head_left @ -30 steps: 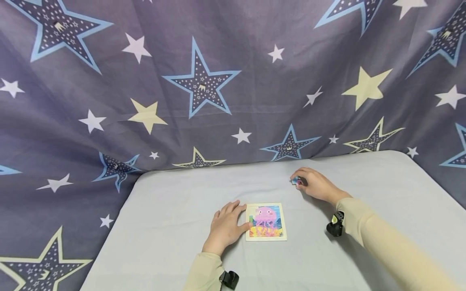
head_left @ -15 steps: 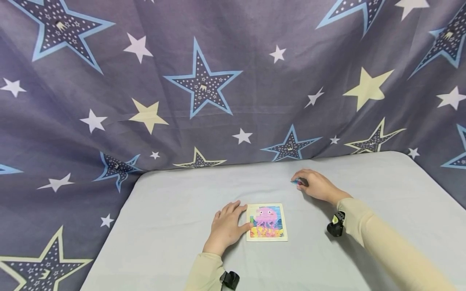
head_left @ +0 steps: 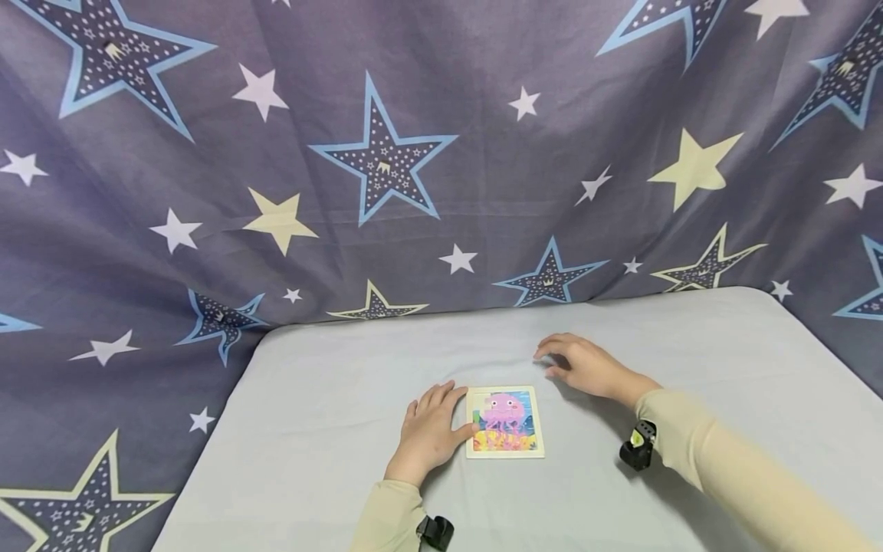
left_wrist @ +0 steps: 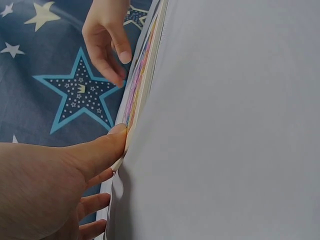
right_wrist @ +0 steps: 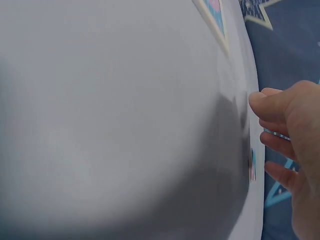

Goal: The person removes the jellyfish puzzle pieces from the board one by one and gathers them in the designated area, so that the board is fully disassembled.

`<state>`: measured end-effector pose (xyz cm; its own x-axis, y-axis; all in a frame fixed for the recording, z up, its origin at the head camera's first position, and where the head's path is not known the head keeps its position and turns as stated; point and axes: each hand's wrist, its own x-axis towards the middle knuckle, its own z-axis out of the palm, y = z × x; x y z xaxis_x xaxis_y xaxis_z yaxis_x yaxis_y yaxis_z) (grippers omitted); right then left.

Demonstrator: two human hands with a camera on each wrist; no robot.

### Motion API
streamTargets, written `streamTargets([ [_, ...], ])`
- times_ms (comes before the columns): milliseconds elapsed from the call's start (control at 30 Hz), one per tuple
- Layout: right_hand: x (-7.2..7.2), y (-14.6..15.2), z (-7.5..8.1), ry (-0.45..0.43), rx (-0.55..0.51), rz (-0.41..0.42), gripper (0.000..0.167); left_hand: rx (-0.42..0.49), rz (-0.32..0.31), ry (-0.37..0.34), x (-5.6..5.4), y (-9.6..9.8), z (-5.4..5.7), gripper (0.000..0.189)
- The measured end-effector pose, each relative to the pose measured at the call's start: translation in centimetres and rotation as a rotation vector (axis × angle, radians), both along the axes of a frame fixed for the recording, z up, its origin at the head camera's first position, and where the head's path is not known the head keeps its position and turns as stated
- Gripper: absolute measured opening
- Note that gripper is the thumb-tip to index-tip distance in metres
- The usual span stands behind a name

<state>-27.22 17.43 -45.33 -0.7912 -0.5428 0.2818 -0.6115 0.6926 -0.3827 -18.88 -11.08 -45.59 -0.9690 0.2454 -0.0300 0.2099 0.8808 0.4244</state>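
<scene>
A square jigsaw puzzle (head_left: 505, 422) with a pink jellyfish picture and a pale wooden frame lies flat on the bed-like surface; its upper left part shows bare pale board. At its left side, my left hand (head_left: 428, 433) rests with the thumb on the puzzle's left edge and the index fingertip by the upper left corner. Beyond the puzzle's upper right corner, my right hand (head_left: 586, 368) hovers with thumb and fingers apart, holding nothing visible. A small colourful puzzle piece (right_wrist: 253, 165) lies on the cloth below the right hand's fingers in the right wrist view; the head view hides it.
A pale grey cloth (head_left: 331, 429) covers the flat surface around the puzzle. Behind it and along the sides hangs a dark curtain (head_left: 414, 253) printed with stars. Each wrist carries a black camera (head_left: 434, 530).
My right hand has let go of the small puzzle piece and moved slightly left and nearer, its fingers spreading apart. The left hand and the puzzle stay in place.
</scene>
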Motion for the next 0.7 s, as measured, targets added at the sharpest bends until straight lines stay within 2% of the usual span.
streamTargets([
  [167,0.8,-1.4,0.3,0.010,-0.001,0.060,0.027,-0.002,-0.001,0.003,0.0,0.0,0.0,0.062],
  [500,2.5,-3.9,0.7,-0.050,0.002,0.137,0.024,0.012,0.001,-0.005,-0.1,0.1,0.1,0.063],
  [700,3.5,-5.3,0.8,-0.036,0.032,0.146,0.024,-0.006,-0.009,0.006,-0.1,0.0,0.0,0.062],
])
